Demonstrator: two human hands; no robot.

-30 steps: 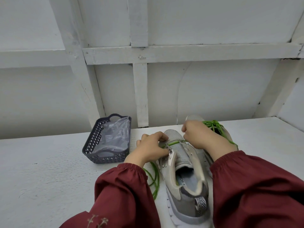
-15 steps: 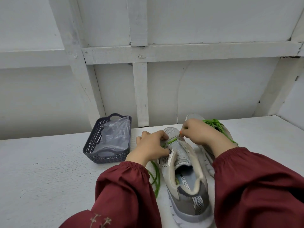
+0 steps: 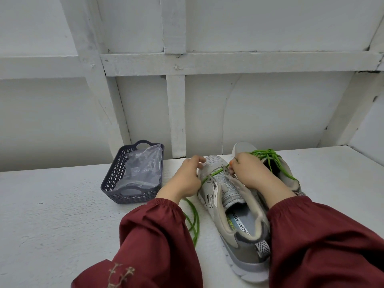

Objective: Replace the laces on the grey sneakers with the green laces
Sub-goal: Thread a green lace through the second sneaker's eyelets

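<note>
- Grey sneaker (image 3: 245, 253) stands upright on the white table (image 3: 62, 225). Its heel faces the person and its toe points away toward the wall. The long axis runs near to far, with the toe leaning a little to the left.
- Its forefoot lies between the two hands. The left hand (image 3: 185, 179) is against its left side and the right hand (image 3: 248, 174) is over its right side. The open collar and heel sit nearer, between the two dark red sleeves.
- A green lace (image 3: 216, 173) crosses the lowest eyelets.
- The right hand's fingers are curled tight and pinch one end of the lace just past the right eyelet.
- The left hand's fingers are curled, with the tips on the toe mesh. The lace runs under its palm and comes out below the wrist, trailing across the table. Whether that hand grips the lace cannot be told.
- The other sneaker (image 3: 291, 179), already threaded in green, stands just behind the right hand.
- A dark basket (image 3: 116, 173) holding a clear plastic bag (image 3: 143, 165) sits to the left of the left hand.
</note>
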